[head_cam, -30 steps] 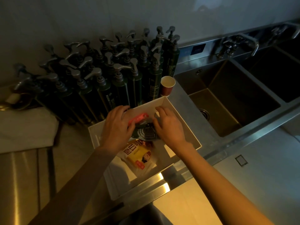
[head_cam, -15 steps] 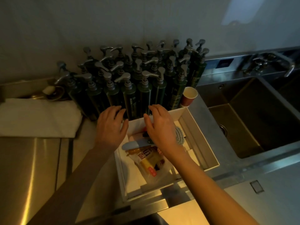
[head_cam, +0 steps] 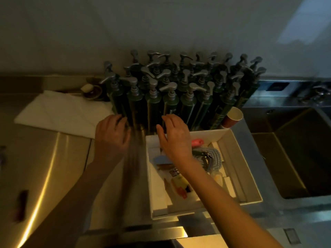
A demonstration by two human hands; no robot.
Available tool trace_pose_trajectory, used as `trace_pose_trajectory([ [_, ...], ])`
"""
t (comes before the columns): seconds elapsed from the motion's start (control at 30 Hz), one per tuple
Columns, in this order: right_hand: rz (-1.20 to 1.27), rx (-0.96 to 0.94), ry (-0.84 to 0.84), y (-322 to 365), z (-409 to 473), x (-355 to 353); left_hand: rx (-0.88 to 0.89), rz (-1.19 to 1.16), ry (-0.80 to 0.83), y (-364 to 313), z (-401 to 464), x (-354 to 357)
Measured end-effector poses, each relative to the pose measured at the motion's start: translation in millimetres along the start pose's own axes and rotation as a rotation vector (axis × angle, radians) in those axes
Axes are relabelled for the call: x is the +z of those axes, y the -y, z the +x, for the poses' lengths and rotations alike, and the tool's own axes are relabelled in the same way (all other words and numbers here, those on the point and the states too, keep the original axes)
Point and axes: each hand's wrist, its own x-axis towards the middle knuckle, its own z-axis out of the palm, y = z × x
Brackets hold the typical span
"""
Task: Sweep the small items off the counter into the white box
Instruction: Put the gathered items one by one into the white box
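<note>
Steel counter point(head_cam: 59, 167) under dim light carries the white box point(head_cam: 249, 176) beside the sink point(head_cam: 290, 158), with small items point(head_cam: 180, 183) inside it (likely swept in). Right hand point(head_cam: 174, 138) hovers over its far corner, left hand point(head_cam: 112, 136) just beside it; both loose-fingered, holding nothing. Pump bottles point(head_cam: 170, 97) crowd behind.

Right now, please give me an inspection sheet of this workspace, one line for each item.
Surface: steel counter, dim light.
Job's things: white box holds a pink item, a mesh piece and packets.
Clutter: pump bottles, paper cup, white cloth.
Grips: left hand and right hand open, holding nothing.
Cables: nothing seen.
Surroundings: sink, wall.
</note>
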Motion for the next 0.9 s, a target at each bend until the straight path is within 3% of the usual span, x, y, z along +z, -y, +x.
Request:
trace_pose_trajectory([
  [0.33, -0.015, -0.133, 0.045, 105.0, 13.3, 67.6, -0.207, 0.116, 0.045, 114.6, -33.8, -38.8],
  [0.5, -0.012, -0.158, 0.184, 168.5, -15.1, 116.9, -0.25, 0.108, 0.107, 186.3, -70.9, -50.3],
  [0.67, -0.013, -0.055, 0.322, 194.5, -53.8, 163.5, -0.293, 0.099, 0.265, 241.3, -108.4, -52.5],
  [0.9, 0.002, 0.12, 0.541, 209.9, -108.0, 193.6, -0.294, 0.056, 0.353, 276.2, -153.2, -51.0],
])
